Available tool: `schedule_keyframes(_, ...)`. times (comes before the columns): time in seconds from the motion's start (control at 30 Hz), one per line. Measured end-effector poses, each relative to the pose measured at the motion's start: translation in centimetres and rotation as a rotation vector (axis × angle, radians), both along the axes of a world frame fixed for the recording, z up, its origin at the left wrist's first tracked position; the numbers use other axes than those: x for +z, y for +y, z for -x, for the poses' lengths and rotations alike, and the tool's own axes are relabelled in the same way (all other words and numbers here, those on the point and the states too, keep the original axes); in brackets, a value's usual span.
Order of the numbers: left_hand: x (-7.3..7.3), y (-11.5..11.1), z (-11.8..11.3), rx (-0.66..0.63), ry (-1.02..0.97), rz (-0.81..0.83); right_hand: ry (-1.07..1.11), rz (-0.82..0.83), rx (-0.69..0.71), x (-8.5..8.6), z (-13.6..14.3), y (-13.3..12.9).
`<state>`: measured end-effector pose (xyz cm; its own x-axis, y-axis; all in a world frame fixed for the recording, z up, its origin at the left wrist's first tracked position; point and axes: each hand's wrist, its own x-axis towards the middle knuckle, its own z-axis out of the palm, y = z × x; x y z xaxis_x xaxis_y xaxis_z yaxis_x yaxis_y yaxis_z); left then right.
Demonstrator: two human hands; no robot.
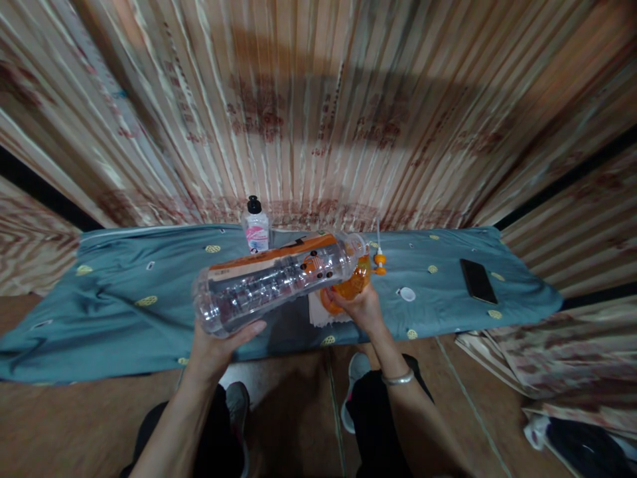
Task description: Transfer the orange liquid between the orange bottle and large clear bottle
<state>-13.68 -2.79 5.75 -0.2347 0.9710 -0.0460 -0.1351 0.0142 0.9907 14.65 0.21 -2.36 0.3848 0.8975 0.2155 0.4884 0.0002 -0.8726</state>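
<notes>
My left hand (219, 348) grips the base end of a large clear plastic bottle (269, 292) with an orange label. The bottle lies nearly level, its open neck tilted to the right over an orange bottle (352, 284). Around that smaller bottle are the fingers of my right hand (364, 307). The clear bottle's neck covers the orange bottle's mouth, and whether liquid flows is not visible. Just right of them is an orange pump head (380, 262) with a white tube. A round white cap (407, 294) rests on the cloth. White tissue (318, 313) lies beneath the orange bottle.
A blue-green patterned cloth (124, 285) covers the low surface. Behind the clear bottle stands a small bottle with a black cap (255, 226). At the right lies a dark phone (478, 280). A pleated curtain (308, 119) hangs along the back.
</notes>
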Motion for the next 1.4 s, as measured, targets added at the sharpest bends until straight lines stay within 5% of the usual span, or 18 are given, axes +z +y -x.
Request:
schedule_keyframes(0.7,0.2,-0.1,-0.2,-0.009,-0.038,-0.030,0.063,-0.002,0.059,0.8,0.1,-0.1)
schedule_keyframes(1.13,-1.7,0.3,1.0,-0.075,-0.073,-0.047,0.065,0.007,0.035,0.5,-0.1,0.1)
schedule_keyframes(1.4,-1.3,0.3,0.8,-0.060,-0.032,-0.054,0.078,-0.019,0.047,0.6,0.3,-0.1)
